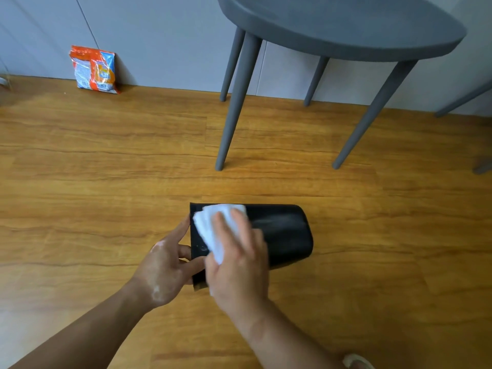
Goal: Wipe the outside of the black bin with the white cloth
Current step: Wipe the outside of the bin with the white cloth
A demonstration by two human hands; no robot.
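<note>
Sideways on the wooden floor (106, 161) lies the black bin (285, 233), mouth to the left, base to the right. It looks like light, stiff plastic with a smooth, likely slippery wall, so it probably rolls unless steadied at the rim. The left hand (167, 265) pinches that rim, thumb outside and fingers curled inside. The right hand (239, 259) is spread flat, pressing the soft, folded white cloth (213, 230) onto the upper side near the mouth. Whether anything is inside cannot be seen.
</note>
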